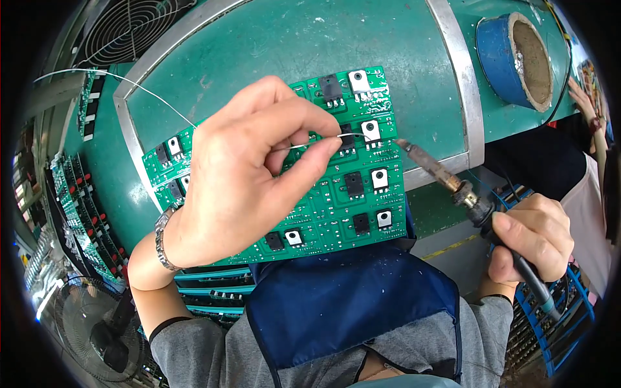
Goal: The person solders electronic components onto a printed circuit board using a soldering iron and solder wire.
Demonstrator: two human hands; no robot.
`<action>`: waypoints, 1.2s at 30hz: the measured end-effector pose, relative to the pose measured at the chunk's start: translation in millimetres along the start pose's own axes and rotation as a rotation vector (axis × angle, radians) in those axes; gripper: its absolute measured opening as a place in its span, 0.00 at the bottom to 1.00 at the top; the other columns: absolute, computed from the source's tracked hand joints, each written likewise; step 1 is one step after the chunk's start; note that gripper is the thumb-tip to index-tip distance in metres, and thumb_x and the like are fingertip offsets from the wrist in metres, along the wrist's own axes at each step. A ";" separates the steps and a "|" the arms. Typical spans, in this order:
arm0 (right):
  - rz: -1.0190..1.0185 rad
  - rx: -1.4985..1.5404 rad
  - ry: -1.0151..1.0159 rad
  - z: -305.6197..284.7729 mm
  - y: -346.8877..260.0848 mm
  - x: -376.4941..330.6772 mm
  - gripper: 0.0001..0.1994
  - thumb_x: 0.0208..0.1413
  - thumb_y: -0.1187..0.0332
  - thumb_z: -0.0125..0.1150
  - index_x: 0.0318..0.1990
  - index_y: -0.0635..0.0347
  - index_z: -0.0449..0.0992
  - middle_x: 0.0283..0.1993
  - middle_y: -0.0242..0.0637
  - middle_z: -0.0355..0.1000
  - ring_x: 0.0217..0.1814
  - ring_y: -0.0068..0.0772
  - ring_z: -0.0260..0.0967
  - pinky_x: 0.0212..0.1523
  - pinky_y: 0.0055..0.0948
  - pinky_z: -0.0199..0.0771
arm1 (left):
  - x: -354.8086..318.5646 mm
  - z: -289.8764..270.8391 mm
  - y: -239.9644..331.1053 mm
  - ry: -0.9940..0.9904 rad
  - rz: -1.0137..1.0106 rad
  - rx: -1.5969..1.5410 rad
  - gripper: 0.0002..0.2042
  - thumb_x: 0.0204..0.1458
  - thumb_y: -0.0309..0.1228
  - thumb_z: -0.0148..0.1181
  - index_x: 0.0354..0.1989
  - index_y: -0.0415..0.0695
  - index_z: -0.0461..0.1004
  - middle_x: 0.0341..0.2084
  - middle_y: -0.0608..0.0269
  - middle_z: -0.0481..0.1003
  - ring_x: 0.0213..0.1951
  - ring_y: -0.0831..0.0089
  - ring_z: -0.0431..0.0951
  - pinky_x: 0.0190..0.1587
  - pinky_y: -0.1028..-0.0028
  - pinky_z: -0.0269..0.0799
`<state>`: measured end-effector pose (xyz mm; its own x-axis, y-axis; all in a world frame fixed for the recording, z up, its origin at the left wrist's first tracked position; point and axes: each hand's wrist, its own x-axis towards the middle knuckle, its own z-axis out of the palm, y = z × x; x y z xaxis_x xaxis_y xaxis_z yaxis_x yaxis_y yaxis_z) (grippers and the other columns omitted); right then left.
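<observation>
A green circuit board point(323, 213) carries pairs of black and silver three-legged components. Over its middle, my left hand point(252, 161) pinches a thin solder wire point(158, 98) between thumb and fingertips. The wire trails off to the upper left, and its free end reaches a silver component point(370, 131) near the board's right edge. My right hand point(535, 236) grips the dark handle of a soldering iron point(446, 178), whose tip is close to the board's right edge, beside that component. Part of the board is hidden under my left hand.
Beneath the board is a green worktable point(284, 39) with metal strips. A blue-sided ring-shaped container point(511, 61) stands at the back right. More boards point(84, 213) are stacked at left, near a fan point(90, 323). Another person's hand point(582, 100) shows at far right.
</observation>
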<state>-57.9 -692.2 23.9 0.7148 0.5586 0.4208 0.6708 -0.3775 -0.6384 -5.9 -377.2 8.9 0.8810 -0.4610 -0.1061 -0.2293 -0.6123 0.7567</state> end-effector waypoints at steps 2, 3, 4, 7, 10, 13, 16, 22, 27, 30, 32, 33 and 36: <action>-0.002 0.025 -0.021 2.2 -0.3 -0.9 0.14 0.53 0.66 0.72 0.40 0.68 0.82 0.27 0.36 0.74 0.20 0.26 0.69 0.17 0.21 0.68 | -0.9 4.8 1.3 0.003 0.027 -0.009 0.07 0.48 0.19 0.69 0.36 0.41 0.82 0.27 0.71 0.68 0.22 0.87 0.60 0.23 0.83 0.55; 0.000 0.036 -0.031 3.7 0.0 -1.3 0.13 0.52 0.66 0.72 0.40 0.67 0.82 0.27 0.35 0.74 0.20 0.26 0.69 0.17 0.21 0.68 | -1.1 7.8 1.5 0.014 0.054 -0.007 0.07 0.48 0.18 0.69 0.35 0.40 0.82 0.27 0.70 0.68 0.21 0.87 0.60 0.22 0.83 0.55; -0.006 0.039 -0.038 4.6 0.5 -1.3 0.12 0.52 0.66 0.72 0.39 0.67 0.83 0.27 0.35 0.74 0.20 0.25 0.69 0.17 0.20 0.68 | -1.5 10.1 1.8 0.024 0.082 -0.009 0.07 0.48 0.18 0.69 0.35 0.40 0.82 0.27 0.70 0.69 0.21 0.87 0.60 0.22 0.83 0.55; -0.023 0.055 -0.035 8.9 3.5 0.0 0.10 0.52 0.68 0.72 0.37 0.67 0.84 0.25 0.34 0.73 0.19 0.23 0.67 0.16 0.18 0.67 | -2.9 13.6 2.1 0.015 0.102 0.029 0.07 0.48 0.18 0.69 0.35 0.41 0.82 0.27 0.70 0.69 0.21 0.87 0.61 0.22 0.82 0.56; -0.035 0.040 -0.030 12.4 5.9 2.2 0.10 0.53 0.68 0.71 0.37 0.66 0.84 0.23 0.33 0.72 0.18 0.23 0.66 0.14 0.18 0.66 | -3.2 16.6 1.8 0.033 0.136 0.069 0.07 0.47 0.18 0.69 0.35 0.41 0.82 0.27 0.70 0.69 0.21 0.86 0.61 0.21 0.82 0.56; -0.068 0.024 -0.009 16.0 9.8 3.3 0.10 0.53 0.68 0.71 0.38 0.65 0.84 0.22 0.32 0.71 0.17 0.22 0.65 0.13 0.17 0.64 | -3.7 18.1 1.9 0.043 0.148 0.102 0.08 0.47 0.18 0.69 0.35 0.41 0.82 0.27 0.69 0.69 0.21 0.86 0.61 0.21 0.82 0.56; -0.066 0.019 0.009 19.3 10.4 3.2 0.10 0.53 0.67 0.72 0.37 0.64 0.85 0.21 0.31 0.70 0.17 0.21 0.65 0.12 0.16 0.63 | -4.0 19.0 1.7 0.049 0.149 0.113 0.08 0.46 0.18 0.69 0.35 0.41 0.82 0.27 0.69 0.69 0.21 0.86 0.61 0.21 0.81 0.56; -0.049 -0.006 -0.001 20.0 7.8 3.3 0.10 0.53 0.65 0.71 0.35 0.64 0.85 0.20 0.31 0.69 0.16 0.20 0.64 0.11 0.16 0.62 | -3.2 18.3 3.6 0.040 0.159 0.123 0.07 0.47 0.17 0.68 0.35 0.41 0.81 0.27 0.69 0.70 0.21 0.86 0.61 0.22 0.81 0.57; -0.066 -0.010 0.049 24.2 8.7 1.9 0.10 0.52 0.66 0.71 0.34 0.64 0.85 0.19 0.30 0.68 0.16 0.20 0.63 0.11 0.15 0.60 | 2.6 9.6 5.0 0.014 0.107 0.055 0.05 0.56 0.18 0.59 0.40 0.38 0.74 0.37 0.65 0.76 0.25 0.87 0.63 0.24 0.84 0.55; -0.068 -0.006 0.055 25.2 9.2 1.1 0.09 0.52 0.66 0.72 0.34 0.65 0.85 0.19 0.30 0.68 0.15 0.20 0.63 0.11 0.15 0.60 | 4.3 11.8 6.4 -0.066 -0.016 -0.073 0.06 0.61 0.20 0.54 0.45 0.37 0.71 0.42 0.64 0.78 0.28 0.88 0.64 0.25 0.85 0.56; -0.072 -0.006 0.057 25.1 9.7 0.8 0.09 0.52 0.67 0.72 0.34 0.65 0.85 0.19 0.31 0.68 0.15 0.20 0.63 0.11 0.15 0.60 | 5.5 12.7 5.8 -0.121 -0.046 -0.091 0.07 0.64 0.21 0.50 0.48 0.36 0.68 0.45 0.63 0.78 0.29 0.88 0.64 0.28 0.85 0.59; -0.076 -0.005 0.059 24.8 10.2 0.8 0.09 0.51 0.67 0.72 0.34 0.65 0.85 0.19 0.31 0.69 0.15 0.20 0.63 0.11 0.15 0.60 | 8.1 15.6 3.8 -0.113 -0.023 -0.090 0.07 0.64 0.21 0.50 0.48 0.36 0.68 0.44 0.63 0.78 0.29 0.88 0.65 0.29 0.85 0.59; -0.089 0.001 -0.003 20.1 11.2 1.1 0.11 0.53 0.65 0.70 0.36 0.67 0.83 0.22 0.33 0.71 0.18 0.24 0.66 0.13 0.18 0.61 | 9.3 16.7 2.4 -0.143 -0.045 -0.094 0.07 0.64 0.22 0.50 0.48 0.36 0.69 0.43 0.62 0.79 0.30 0.88 0.65 0.31 0.85 0.61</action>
<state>-53.6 -681.0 4.3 0.6517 0.5924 0.4737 0.7314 -0.3254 -0.5993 -5.2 -393.7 -1.1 0.8201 -0.5254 -0.2267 -0.1456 -0.5747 0.8053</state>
